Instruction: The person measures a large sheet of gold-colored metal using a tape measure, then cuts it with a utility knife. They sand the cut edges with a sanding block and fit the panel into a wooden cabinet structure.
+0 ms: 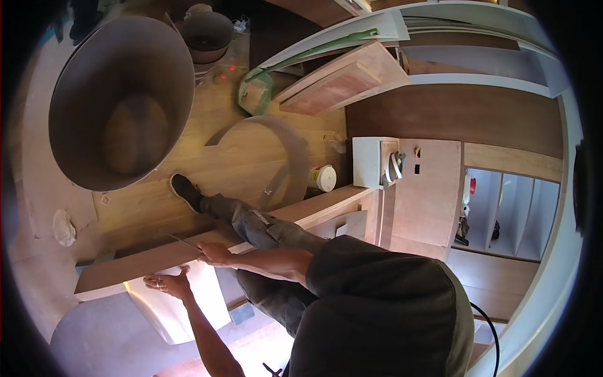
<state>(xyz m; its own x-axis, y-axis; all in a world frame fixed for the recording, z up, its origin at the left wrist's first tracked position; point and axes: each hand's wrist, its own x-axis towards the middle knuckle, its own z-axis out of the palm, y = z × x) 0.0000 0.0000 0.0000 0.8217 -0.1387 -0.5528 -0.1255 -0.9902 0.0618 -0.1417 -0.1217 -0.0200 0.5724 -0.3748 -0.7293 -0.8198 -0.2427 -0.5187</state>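
Observation:
My left hand (168, 284) lies at the upper edge of a pale, shiny sheet (179, 308), fingers stretched and thumb apart. The sheet leans against the side of a long wooden board (135, 267) and catches bright light. Just beyond it, my right hand (215, 254) is closed around a long thin tool (182, 240). The tool's shaft reaches out over the board; its exact kind cannot be made out. My leg (257, 226) stretches over the board, with a dark shoe (186, 192) on the wooden floor.
A large open cylinder (122, 28) stands at the far left, beside a dark bucket (206, 31). A curved strip (295, 151) and a white tub (324, 178) are on the floor. Wooden cabinets (430, 182) and a green-handled tool (254, 94) lie to the right and back.

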